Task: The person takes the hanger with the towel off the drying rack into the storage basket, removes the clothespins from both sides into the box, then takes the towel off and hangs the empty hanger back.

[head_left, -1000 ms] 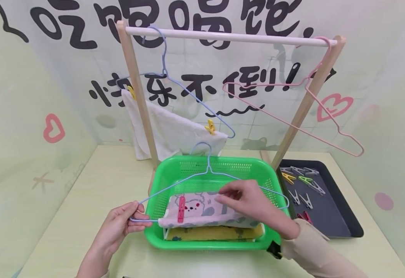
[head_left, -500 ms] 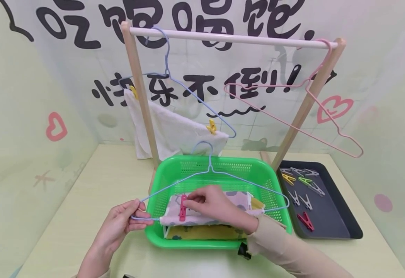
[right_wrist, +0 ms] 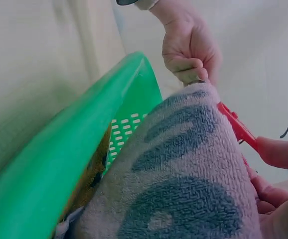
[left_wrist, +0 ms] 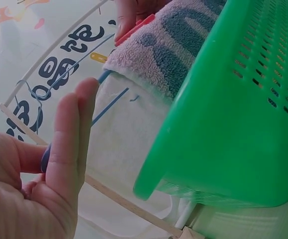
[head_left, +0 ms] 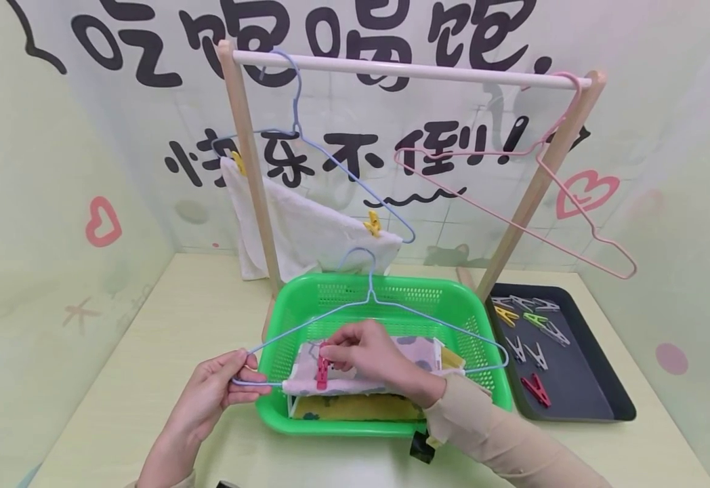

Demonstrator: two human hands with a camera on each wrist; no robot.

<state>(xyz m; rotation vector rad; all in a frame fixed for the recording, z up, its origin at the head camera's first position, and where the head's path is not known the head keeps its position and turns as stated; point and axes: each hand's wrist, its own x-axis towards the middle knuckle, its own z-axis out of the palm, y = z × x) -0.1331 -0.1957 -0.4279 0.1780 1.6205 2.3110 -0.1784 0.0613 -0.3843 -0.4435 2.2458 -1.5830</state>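
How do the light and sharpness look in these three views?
Head view: bright, with pale glare on the table before the green basket; left wrist view: dimmer, more muted; right wrist view: also dim, basket's near rim soft, towel texture clear.

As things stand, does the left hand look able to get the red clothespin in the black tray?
Probably not: the left hand holds one end of the lower blue hanger, and the green basket and right arm lie between it and that red clothespin.
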